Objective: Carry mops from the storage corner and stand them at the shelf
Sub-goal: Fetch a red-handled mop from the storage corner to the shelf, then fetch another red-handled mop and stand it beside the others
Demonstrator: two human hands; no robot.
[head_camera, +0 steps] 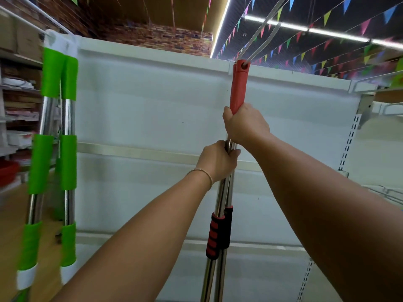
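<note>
The right hand [244, 125] wrapped the red-capped mop poles [225, 188] at twelve o'clock; the left hand [218, 162] clenched them just below, likely bundling them upright against the white shelf panel [141, 101]. Green-sleeved mops [65, 160] stood at nine o'clock.

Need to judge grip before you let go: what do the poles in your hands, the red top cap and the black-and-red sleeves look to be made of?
Poles: polished metal, likely steel or chrome, given the mirror shine. Red top cap: matte, smooth, probably plastic or rubber. Black-and-red sleeves: ribbed, dull, probably foam or soft rubber.
</note>
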